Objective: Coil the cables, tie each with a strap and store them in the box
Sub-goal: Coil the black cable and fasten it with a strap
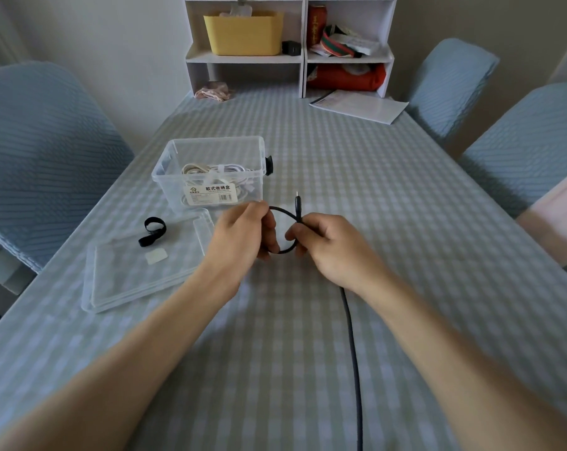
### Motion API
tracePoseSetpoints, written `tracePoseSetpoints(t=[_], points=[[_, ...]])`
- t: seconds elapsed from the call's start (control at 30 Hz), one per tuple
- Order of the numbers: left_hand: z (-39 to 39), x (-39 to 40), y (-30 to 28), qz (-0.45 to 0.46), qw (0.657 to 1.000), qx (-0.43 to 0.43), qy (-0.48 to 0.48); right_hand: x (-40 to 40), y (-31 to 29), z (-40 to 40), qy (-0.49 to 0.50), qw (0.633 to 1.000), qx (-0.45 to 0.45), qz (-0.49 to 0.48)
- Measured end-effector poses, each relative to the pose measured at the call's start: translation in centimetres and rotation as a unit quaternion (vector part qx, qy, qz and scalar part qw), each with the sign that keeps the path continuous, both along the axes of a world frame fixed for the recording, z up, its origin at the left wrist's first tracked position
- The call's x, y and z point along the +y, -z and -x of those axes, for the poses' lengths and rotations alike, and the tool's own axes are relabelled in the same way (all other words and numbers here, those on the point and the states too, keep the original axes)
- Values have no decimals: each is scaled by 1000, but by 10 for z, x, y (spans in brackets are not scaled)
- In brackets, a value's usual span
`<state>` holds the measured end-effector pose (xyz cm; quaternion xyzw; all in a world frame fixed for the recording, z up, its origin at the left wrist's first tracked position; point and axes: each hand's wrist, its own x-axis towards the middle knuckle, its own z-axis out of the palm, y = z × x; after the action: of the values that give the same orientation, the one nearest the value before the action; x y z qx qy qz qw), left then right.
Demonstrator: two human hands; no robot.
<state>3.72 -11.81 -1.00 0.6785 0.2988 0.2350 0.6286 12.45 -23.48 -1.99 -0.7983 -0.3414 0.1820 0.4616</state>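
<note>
Both hands up over the middle of the worktop [340, 151], working 1 black cable [352, 336]. Left hand [239, 236] curled round the left side of a small loop, grip closed on it, fingers pinching the cable. Right hand [331, 245] pinching the crossing point of that same loop, thumb and fingers pressed together on it, with the plug end [297, 203] poking up just past the knuckles. Rest of the cable trailing out from under the right wrist, running down the checked cloth toward the near edge.

Just behind the left hand, a clear plastic box [210, 174], open, with white cables [217, 170] already coiled inside. Left of the hands, the box's clear lid [119, 288] lying flat, touching the box front. On the lid, 1 black strap [151, 231] looped loosely, and a small white strap [156, 256] just beside it.

Further back, a white shelf unit [303, 56] with a yellow bin [244, 32], papers [360, 105] near it, light blue chairs [37, 151] round the sides.
</note>
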Motion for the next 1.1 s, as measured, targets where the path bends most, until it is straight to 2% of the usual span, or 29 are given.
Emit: tracePoseSetpoints(t=[0.07, 0.13, 0.23, 0.33, 0.5, 0.63, 0.73, 0.83, 0.9, 0.97, 1.03, 1.1], points=[[1, 1, -2, -15, 1000, 7, 8, -2, 1, -1, -7, 999, -32, 12], [1, 3, -2, 12, 1000, 6, 11, -3, 2, -2, -12, 1000, -5, -7], [0, 8, -1, 120, 993, -17, 5, -1, 0, 0, -30, 985, 142, -97], [-1, 9, -1, 245, 968, -52, 8, -3, -2, -3, -32, 936, 284, -206], [1, 8, -5, 308, 949, -57, 27, -7, 0, -8, -76, 898, 361, -241], [3, 8, -10, 297, 953, -40, 49, -8, -1, -8, -100, 895, 367, -234], [3, 7, -11, 263, 960, -25, 87, -11, -2, -12, -97, 931, 295, -190], [5, 8, -9, 101, 983, 41, 150, -15, -1, -15, -110, 977, 158, -96], [7, 6, -7, 20, 980, 75, 183, -14, -1, -15, -131, 982, 126, -61], [7, 3, -6, -13, 982, 54, 179, -13, -1, -14, -134, 982, 124, -55], [6, 1, -4, 16, 988, 22, 149, -12, 1, -14, -125, 977, 156, -70], [4, 2, -3, 110, 988, -8, 111, -12, 3, -14, -112, 958, 242, -108]])
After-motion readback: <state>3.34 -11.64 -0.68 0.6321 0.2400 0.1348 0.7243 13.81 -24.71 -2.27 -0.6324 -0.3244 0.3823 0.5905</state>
